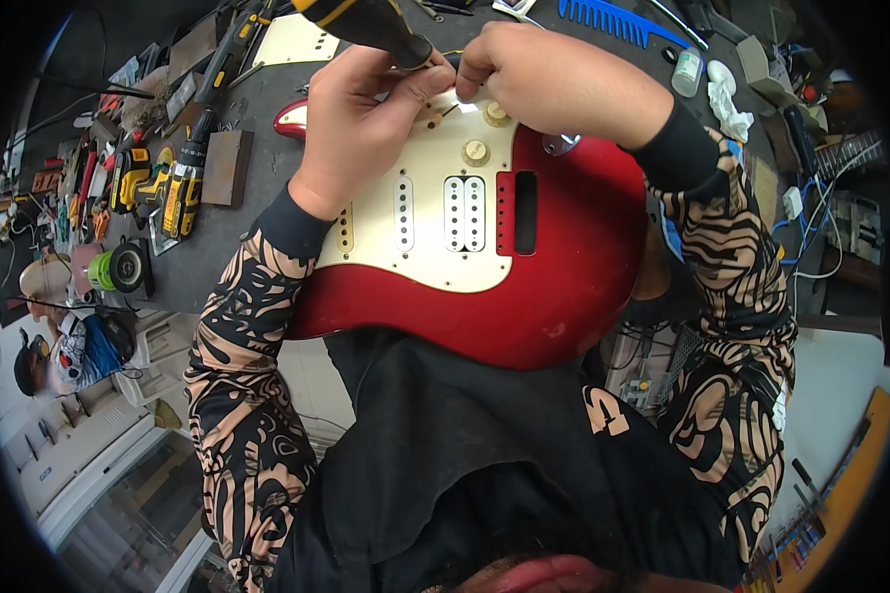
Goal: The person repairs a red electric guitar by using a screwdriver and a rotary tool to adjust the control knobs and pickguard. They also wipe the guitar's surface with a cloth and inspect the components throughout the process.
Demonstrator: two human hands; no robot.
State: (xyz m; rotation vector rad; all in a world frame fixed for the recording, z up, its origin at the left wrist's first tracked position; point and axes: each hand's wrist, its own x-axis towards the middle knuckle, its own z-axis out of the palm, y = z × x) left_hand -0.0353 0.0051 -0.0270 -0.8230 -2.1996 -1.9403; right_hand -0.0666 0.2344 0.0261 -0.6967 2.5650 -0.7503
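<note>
A red guitar body (583,287) lies face up on the dark workbench (267,188), its lower edge up against the person's black apron (445,445). Its cream pickguard (435,257) acts as a frame: one cut-out holds a cream single pickup (344,229), the next a white single pickup (403,214), and the third a white double pickup (465,214). To the right of these, a rectangular slot (526,212) opens in the body, dark inside, so its contents cannot be made out. Two cream knobs (477,152) stand on the upper part of the pickguard. Above it, the left hand (366,119) has thumb and forefinger pinched together at the narrow end of a black-and-yellow screwdriver (371,28), whose handle slants up past the top edge. The right hand (514,74) curls its fingers down just beside that pinch; whether they grasp anything cannot be told. Near the upper right stands a small clear bottle (687,73) with a pale label; what it holds is too small to tell. Crumpled white tissue (730,114) lies beside it. At lower left, below the bench edge, pale trays (163,346) show, their contents unclear.
</note>
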